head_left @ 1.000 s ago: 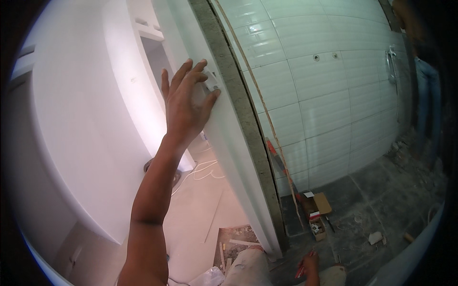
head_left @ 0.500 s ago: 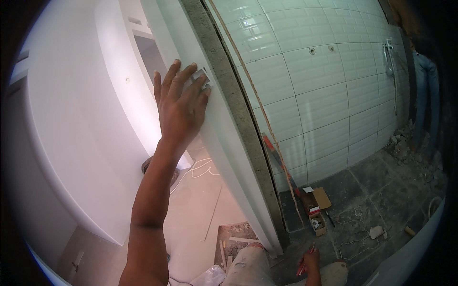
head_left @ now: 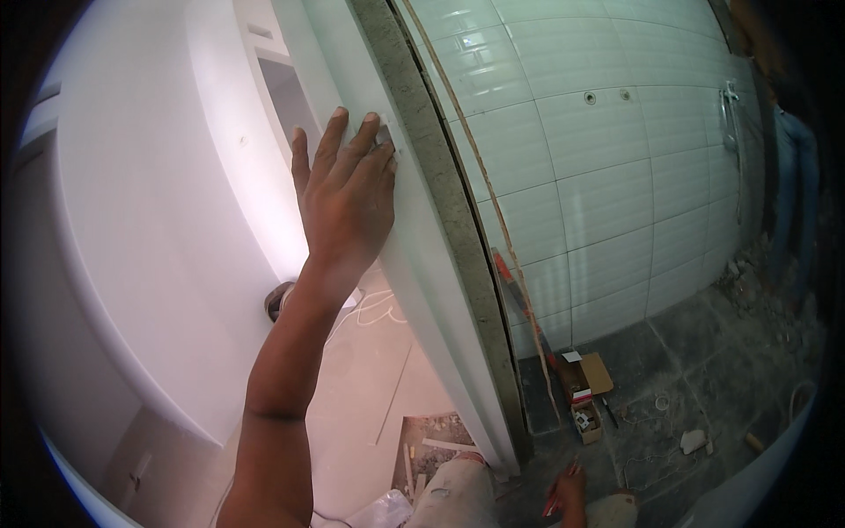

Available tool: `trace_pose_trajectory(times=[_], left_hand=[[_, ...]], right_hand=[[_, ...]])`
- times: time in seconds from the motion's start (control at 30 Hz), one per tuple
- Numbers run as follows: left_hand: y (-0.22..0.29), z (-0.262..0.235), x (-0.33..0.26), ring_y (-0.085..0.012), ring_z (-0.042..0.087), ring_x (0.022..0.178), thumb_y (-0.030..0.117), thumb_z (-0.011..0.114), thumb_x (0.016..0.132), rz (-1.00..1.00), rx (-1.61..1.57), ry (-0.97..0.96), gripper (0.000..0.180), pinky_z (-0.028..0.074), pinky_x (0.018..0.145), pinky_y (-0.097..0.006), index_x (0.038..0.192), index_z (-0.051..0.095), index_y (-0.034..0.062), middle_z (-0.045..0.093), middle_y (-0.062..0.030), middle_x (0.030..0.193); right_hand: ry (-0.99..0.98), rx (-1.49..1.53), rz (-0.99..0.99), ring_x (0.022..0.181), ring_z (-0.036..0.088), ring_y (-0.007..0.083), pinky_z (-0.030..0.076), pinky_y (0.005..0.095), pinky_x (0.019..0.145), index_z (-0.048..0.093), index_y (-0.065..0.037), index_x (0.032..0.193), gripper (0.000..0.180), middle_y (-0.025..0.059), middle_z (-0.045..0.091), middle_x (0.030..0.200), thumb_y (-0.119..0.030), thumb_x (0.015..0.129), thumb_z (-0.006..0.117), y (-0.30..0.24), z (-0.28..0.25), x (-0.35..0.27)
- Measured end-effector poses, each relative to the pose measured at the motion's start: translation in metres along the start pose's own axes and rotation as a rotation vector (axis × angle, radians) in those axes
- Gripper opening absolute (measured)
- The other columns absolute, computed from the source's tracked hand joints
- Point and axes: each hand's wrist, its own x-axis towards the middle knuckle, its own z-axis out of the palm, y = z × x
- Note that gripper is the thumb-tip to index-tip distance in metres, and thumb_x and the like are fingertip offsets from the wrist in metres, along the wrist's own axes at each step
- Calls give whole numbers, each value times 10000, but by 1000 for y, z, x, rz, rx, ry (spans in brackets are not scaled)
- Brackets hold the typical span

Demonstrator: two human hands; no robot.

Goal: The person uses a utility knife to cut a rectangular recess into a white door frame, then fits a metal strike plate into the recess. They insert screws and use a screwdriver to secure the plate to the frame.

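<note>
Your L hand (head_left: 348, 198): 1, fingers spread, flat on white door frame (head_left: 414, 255) | R hand (head_left: 568, 493): 1, low, grip unclear | cardboard box (head_left: 588, 387): 1 on floor (head_left: 704, 370)

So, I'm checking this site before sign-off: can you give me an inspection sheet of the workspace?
Surface: white wall end, rough grey edge beside it.
Job's things: small pale pad under the fingertips.
Clutter: open cardboard box, scraps and debris on the dark floor.
Grippers: left hand flat on the wall end; right hand low, grip unclear.
Cables: thin white line on the pale floor.
Surroundings: tiled wall, white door.
</note>
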Motion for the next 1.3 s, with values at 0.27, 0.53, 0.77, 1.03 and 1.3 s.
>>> trace_pose_trajectory(times=[0.27,0.53,0.77,1.03,1.3], left_hand=[[12,-6,5,-273,513,1382,114,701,927,-25,105,-29,310,217,1238,-526,1235,691,153,684,-56,1317],[7,5,-6,-256,569,1310,57,724,868,50,153,53,367,301,1208,-527,1216,705,170,674,-44,1307],[13,3,2,-255,547,1335,12,702,827,53,126,39,385,298,1211,-533,1200,700,106,633,-69,1367],[-9,-8,4,-297,517,1366,55,721,872,82,-59,-94,349,289,1217,-550,1216,674,86,618,-110,1384],[-6,-6,6,-289,551,1333,49,750,862,97,-7,-60,314,315,1207,-546,1170,725,106,655,-113,1327]], right_hand=[[-16,58,-88,487,625,322,513,438,401,448,35,1207,328,200,581,803,34,886,513,11,-3,13],[52,-61,60,513,650,345,540,451,434,466,48,1183,376,214,586,821,53,817,551,-45,13,-40],[35,-256,-15,567,689,371,585,468,508,468,44,1231,475,265,642,893,50,773,593,-5,3,-1],[-133,75,259,559,690,348,579,441,483,481,18,1266,440,244,660,892,-20,840,581,-46,-4,-21],[41,-161,-57,486,646,305,522,436,385,481,-5,1213,355,202,614,829,5,863,542,-7,3,-15]])
